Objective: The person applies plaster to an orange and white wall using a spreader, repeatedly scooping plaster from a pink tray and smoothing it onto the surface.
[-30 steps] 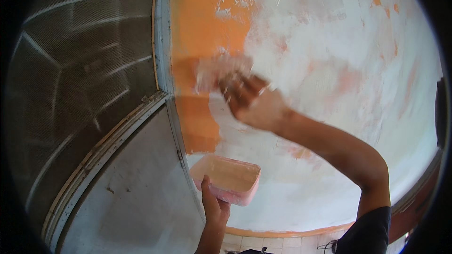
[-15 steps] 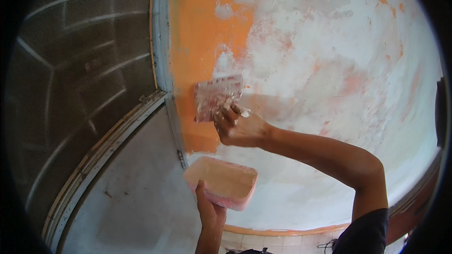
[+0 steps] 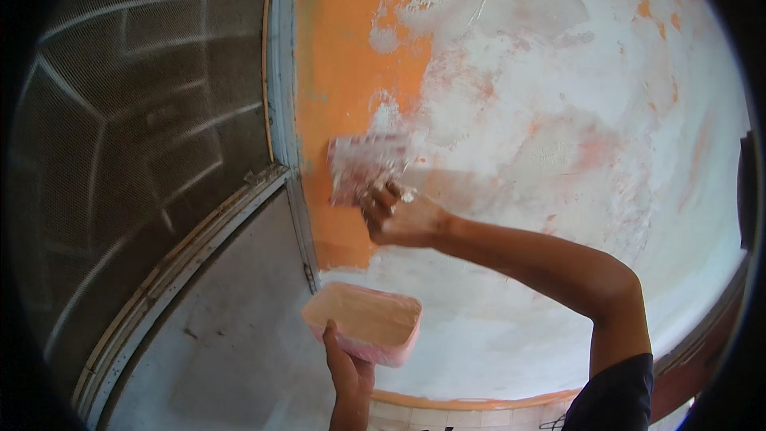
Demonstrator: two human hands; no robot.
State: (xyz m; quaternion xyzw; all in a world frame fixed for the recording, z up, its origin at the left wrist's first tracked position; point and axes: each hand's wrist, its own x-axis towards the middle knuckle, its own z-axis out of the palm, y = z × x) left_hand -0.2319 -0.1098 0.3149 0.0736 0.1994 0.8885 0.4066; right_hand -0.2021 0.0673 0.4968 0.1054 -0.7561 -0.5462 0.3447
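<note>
My right hand grips a wide putty knife, its putty-smeared blade pressed flat on the orange wall beside the door frame. My left hand holds a pink rectangular tub from below, low in the view and under the right hand. The tub carries pale putty inside. White putty covers most of the wall to the right of the blade.
A grey door frame runs down just left of the blade. Left of it is a dark mesh screen with a grey panel below. An orange strip and tiles lie along the wall's lower edge.
My right hand has swept the putty knife along the orange strip by the frame, leaving it lower than a second ago. The tub in my left hand stays nearly still.
</note>
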